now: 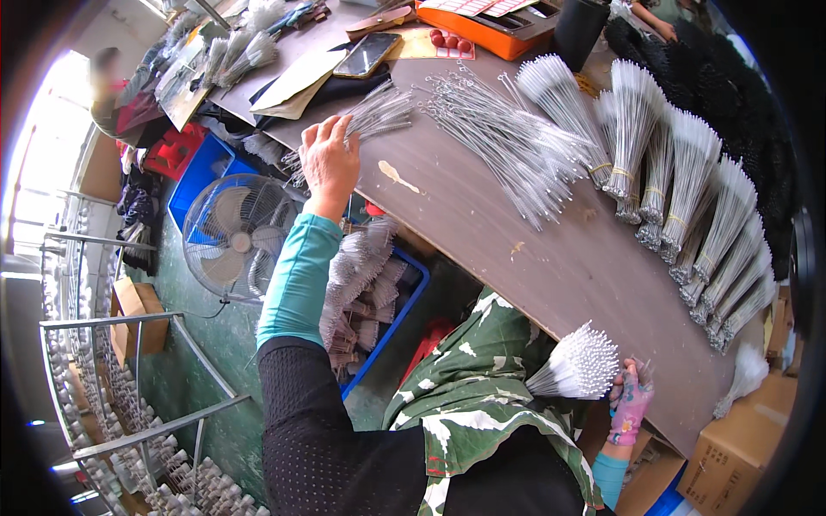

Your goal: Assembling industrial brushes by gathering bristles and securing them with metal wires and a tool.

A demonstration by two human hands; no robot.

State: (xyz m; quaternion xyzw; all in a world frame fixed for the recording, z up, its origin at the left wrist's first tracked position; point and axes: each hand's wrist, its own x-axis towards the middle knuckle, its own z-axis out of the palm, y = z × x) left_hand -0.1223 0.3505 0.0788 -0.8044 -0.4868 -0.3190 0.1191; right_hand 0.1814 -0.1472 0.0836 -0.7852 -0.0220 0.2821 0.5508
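Note:
My left hand (329, 163), bare beyond a teal sleeve, is closed round a loose bunch of thin wire brushes (383, 110) at the table's left edge. The brushes stick out on both sides of the fingers. My right hand (632, 400), in a pink flowered fingerless glove, is at the table's near edge with its fingers curled. Something thin and translucent shows at its fingertips, too blurred to name. Just left of it, a bundle of white-tipped brushes (578, 365) rests over my lap, against the table edge. A loose heap of wire brushes (508, 138) lies mid-table.
Tied brush bundles (680, 181) line the table's right side. A phone (367, 55), an orange tray (508, 30) and a black cup (581, 30) stand at the back. Below left are a fan (237, 236), a blue crate (411, 284) of brushes and metal racks (146, 322). Cardboard boxes (731, 447) sit at right.

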